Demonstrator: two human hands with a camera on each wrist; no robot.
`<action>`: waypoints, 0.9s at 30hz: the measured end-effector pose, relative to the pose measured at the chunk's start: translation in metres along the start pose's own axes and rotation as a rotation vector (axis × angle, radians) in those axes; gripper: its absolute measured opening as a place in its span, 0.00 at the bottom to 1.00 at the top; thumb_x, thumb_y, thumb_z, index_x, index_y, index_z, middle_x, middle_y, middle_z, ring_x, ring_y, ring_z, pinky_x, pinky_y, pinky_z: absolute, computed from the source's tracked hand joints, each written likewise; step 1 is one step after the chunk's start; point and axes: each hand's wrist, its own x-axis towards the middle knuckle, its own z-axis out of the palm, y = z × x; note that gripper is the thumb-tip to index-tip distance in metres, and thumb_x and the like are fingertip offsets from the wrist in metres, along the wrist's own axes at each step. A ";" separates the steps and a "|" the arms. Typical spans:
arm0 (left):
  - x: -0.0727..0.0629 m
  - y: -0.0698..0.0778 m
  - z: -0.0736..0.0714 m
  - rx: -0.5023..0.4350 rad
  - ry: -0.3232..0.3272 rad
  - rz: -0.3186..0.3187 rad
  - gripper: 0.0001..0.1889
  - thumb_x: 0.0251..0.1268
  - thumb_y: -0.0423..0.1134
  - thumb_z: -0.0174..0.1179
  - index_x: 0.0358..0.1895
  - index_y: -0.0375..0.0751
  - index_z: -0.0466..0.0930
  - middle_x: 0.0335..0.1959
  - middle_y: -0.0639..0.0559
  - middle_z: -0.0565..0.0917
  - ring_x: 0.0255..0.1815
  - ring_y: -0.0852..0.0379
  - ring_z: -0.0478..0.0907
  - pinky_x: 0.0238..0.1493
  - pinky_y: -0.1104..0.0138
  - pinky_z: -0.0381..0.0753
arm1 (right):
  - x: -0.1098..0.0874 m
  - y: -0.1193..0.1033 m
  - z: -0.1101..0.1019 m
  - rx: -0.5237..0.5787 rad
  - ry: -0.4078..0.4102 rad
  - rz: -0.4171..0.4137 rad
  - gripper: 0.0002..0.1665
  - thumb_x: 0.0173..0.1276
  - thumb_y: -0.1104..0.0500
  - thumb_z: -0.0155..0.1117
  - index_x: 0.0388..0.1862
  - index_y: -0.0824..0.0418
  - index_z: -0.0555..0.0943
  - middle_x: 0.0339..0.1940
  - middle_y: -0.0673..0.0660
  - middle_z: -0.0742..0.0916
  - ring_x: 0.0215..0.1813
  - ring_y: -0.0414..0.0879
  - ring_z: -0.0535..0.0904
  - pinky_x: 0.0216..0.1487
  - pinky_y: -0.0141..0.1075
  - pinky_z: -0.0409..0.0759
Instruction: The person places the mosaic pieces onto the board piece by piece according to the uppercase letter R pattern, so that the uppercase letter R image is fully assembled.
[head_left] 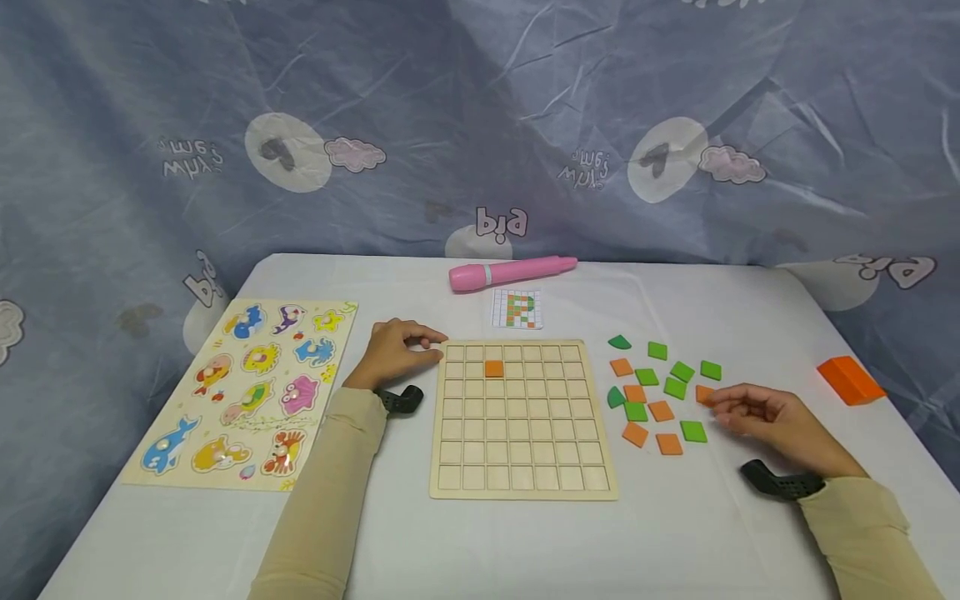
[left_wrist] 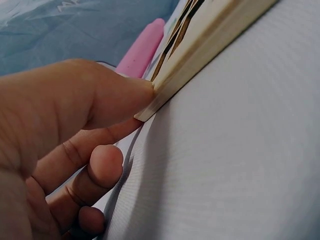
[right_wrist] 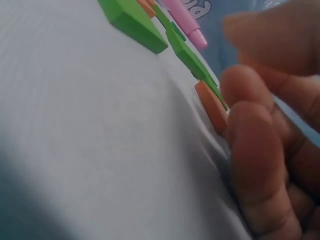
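Board (head_left: 517, 430): before us, flat on the bench.
Right grip (head_left: 782, 427): right of the board, thumb and fingers apart by an orange tile (head_left: 702, 394); contact looks uncertain.
Pickup: we'd best pinch opposite edges.
Left grip (head_left: 391, 357): clamped on the board's far-left corner.

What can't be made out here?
Head: the pattern card, too small to read cell by cell.
Left wrist: the board, cut off by the top edge; the pink object, partly behind the left hand.
Right wrist: one end of the orange tile, and any contact, hidden by the right hand.
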 end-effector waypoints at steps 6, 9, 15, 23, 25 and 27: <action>0.000 0.001 0.000 -0.005 0.000 -0.007 0.13 0.61 0.39 0.76 0.49 0.45 0.95 0.27 0.60 0.82 0.41 0.52 0.74 0.62 0.49 0.56 | 0.000 0.002 0.001 -0.051 -0.037 -0.047 0.17 0.68 0.79 0.69 0.52 0.68 0.88 0.39 0.46 0.90 0.33 0.41 0.81 0.34 0.30 0.80; 0.000 0.001 0.000 -0.006 -0.001 -0.012 0.13 0.61 0.40 0.76 0.49 0.45 0.95 0.27 0.61 0.82 0.41 0.52 0.74 0.62 0.48 0.56 | -0.001 0.001 0.003 -0.078 -0.055 -0.079 0.18 0.64 0.79 0.72 0.51 0.68 0.89 0.37 0.47 0.86 0.32 0.42 0.79 0.31 0.31 0.78; 0.000 0.000 0.001 -0.006 0.002 -0.018 0.13 0.61 0.40 0.75 0.49 0.45 0.95 0.27 0.60 0.82 0.42 0.52 0.74 0.64 0.48 0.56 | -0.002 -0.002 0.007 -0.124 -0.052 -0.124 0.19 0.60 0.78 0.77 0.50 0.66 0.90 0.36 0.50 0.84 0.33 0.42 0.77 0.30 0.33 0.75; 0.000 -0.001 0.003 0.007 0.003 -0.028 0.13 0.61 0.41 0.76 0.49 0.46 0.96 0.27 0.60 0.82 0.44 0.52 0.76 0.64 0.48 0.57 | -0.001 0.001 0.007 -0.178 -0.044 -0.136 0.20 0.58 0.79 0.78 0.49 0.69 0.90 0.35 0.50 0.82 0.33 0.41 0.75 0.31 0.31 0.73; 0.000 -0.001 0.003 0.011 0.005 -0.025 0.13 0.61 0.41 0.76 0.48 0.46 0.96 0.27 0.60 0.82 0.44 0.52 0.76 0.64 0.48 0.57 | 0.000 0.001 0.007 -0.187 -0.039 -0.138 0.20 0.57 0.79 0.78 0.48 0.69 0.90 0.35 0.50 0.82 0.33 0.42 0.74 0.31 0.32 0.72; 0.001 -0.001 0.003 0.013 0.006 -0.023 0.13 0.61 0.41 0.76 0.48 0.46 0.96 0.27 0.60 0.82 0.44 0.52 0.76 0.64 0.47 0.57 | 0.000 0.001 0.008 -0.190 -0.037 -0.143 0.20 0.56 0.79 0.79 0.48 0.69 0.90 0.35 0.49 0.82 0.33 0.42 0.74 0.31 0.32 0.72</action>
